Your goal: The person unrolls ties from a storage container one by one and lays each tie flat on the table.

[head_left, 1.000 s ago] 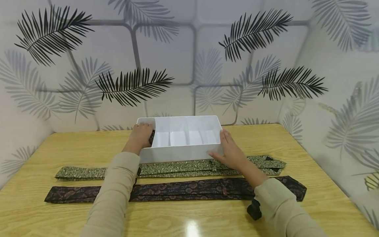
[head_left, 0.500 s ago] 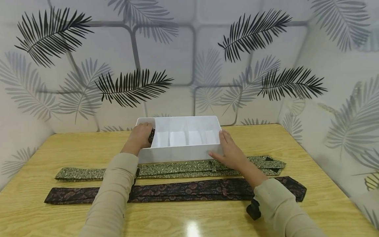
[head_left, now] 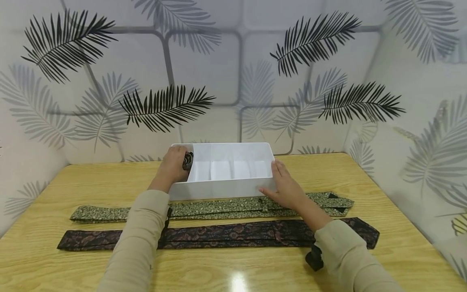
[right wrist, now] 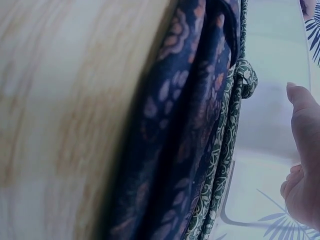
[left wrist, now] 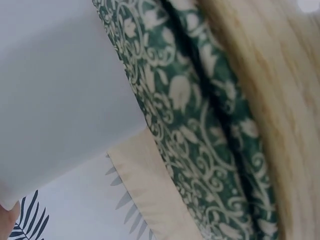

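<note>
A white divided box stands near the back of the table. In its leftmost compartment is a rolled-up dark necktie, its coiled end showing beside my left hand. The fingers of that hand curl over the roll and are mostly hidden. My right hand rests against the box's right front corner, fingers straight along the end wall, thumb on the front wall; the right wrist view shows this thumb extended. Just in front of the box lies a green floral necktie, partly crossed by both arms.
A dark paisley necktie lies lengthwise, nearer to me than the green one. The other box compartments hold nothing visible. Behind the wooden table rises a leaf-patterned wall.
My left hand has shifted slightly and more of the rolled necktie's coil shows. The box's left end has moved a little; my right hand stays at the corner.
</note>
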{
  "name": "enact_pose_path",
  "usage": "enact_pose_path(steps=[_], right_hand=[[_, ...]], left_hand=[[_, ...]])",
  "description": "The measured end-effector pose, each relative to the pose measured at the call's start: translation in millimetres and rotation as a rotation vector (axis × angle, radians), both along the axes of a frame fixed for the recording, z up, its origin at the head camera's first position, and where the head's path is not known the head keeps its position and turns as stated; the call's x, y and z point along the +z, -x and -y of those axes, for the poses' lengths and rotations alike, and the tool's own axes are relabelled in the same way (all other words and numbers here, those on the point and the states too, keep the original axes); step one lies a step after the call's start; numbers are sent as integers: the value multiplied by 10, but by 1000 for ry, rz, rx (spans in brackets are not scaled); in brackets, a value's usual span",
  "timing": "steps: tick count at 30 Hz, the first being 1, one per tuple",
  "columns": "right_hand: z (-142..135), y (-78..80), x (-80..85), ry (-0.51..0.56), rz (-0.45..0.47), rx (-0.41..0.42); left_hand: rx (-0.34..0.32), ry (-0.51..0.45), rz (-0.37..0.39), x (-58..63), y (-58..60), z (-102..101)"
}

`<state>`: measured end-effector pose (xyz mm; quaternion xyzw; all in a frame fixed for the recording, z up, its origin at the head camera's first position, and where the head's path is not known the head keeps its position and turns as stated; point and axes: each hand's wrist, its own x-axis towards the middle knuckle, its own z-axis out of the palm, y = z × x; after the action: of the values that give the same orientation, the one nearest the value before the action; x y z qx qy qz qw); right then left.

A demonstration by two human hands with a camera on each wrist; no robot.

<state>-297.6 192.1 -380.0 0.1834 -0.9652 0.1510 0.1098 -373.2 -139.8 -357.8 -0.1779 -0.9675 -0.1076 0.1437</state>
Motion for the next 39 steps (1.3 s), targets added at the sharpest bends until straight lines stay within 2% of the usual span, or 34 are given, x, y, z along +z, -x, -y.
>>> enact_pose_path(steps=[4, 9, 12, 16, 20, 26, 28, 32, 36, 39], right_hand=[[4, -1, 4, -1, 10, 6], [5, 9, -4, -1, 14, 12], [18, 11, 5, -2, 14, 23], [21, 12, 22, -7, 13, 22], [17, 9, 38, 5, 29, 26], [26, 8, 48, 13, 57, 25], [28, 5, 55, 16, 61, 21], [17, 3, 68, 30, 89, 18], [12, -25, 98, 32, 107, 24], [32, -92, 138, 33, 80, 37]], left_hand=[[19, -101, -55, -18, -13, 10], [8, -260, -209, -28, -54, 43], [7, -354, -270, 34, -97, 95], [-14, -451, -253, 201, -164, 116], [-52, -491, -151, 366, -247, 81], [-56, -546, 121, 515, -389, 30], [-51, -549, 195, 543, -441, 22], [-62, -555, 295, 575, -538, 15], [-110, -586, 384, 577, -631, 14], [-158, -608, 455, 571, -712, 3]])
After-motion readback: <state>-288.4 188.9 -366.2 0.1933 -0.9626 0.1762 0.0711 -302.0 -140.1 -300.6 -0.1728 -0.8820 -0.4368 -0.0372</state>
